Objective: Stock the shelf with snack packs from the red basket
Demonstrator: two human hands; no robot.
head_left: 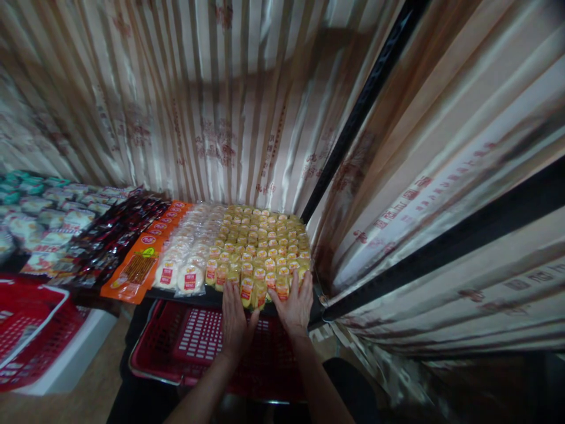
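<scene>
Rows of small yellow wrapped snacks (260,253) with red and white labels cover the right end of a dark shelf (214,298). My left hand (235,318) lies at the front edge of these rows, fingers stretched and thumb apart. Opposite it, my right hand (295,306) has its fingers spread against the front right packets. A few front packets (253,292) stand between the two hands. Neither hand is closed around a packet. Left of the yellow rows are white round snacks (189,277) in clear wrap with red labels.
Farther left lie orange packets (136,265), dark shiny packets (117,235) and white bags (48,227). A red basket (154,353) sits below the shelf, under my forearms; another red basket (39,335) stands at left. Patterned curtains (220,106) and dark poles (362,106) enclose the back and right.
</scene>
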